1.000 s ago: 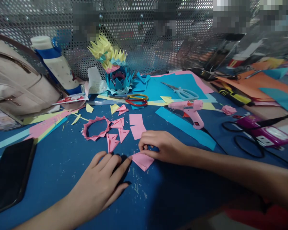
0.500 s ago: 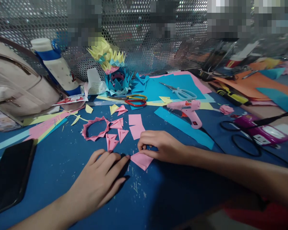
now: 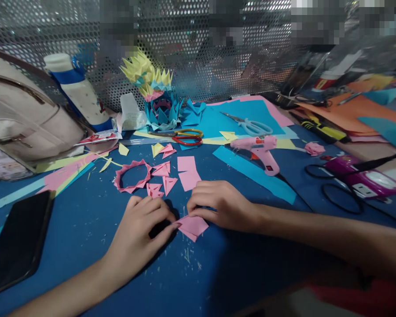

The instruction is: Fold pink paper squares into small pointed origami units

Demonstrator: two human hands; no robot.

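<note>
A partly folded piece of pink paper (image 3: 195, 226) lies on the blue table between my hands. My left hand (image 3: 145, 226) pinches its left corner between thumb and forefinger. Curled over the paper's upper edge, my right hand (image 3: 219, 204) presses it with thumb and fingertips. Just beyond are small folded pink paper triangles (image 3: 169, 185), a ring of joined pink pieces (image 3: 116, 179) and two flat pink paper rectangles (image 3: 188, 179).
A pink glue gun (image 3: 267, 154) lies beyond my right hand, its cord trailing right. Scissors with red and yellow handles (image 3: 188, 137), light-blue scissors (image 3: 255, 127) and a yellow-blue paper model (image 3: 163, 110) are behind. A black phone (image 3: 18, 240) lies left; a purple power strip (image 3: 366, 178) right.
My left hand has gone from outstretched fingers beside the paper to pinching its left corner. The paper has shifted slightly nearer to me; my right hand stays on it.
</note>
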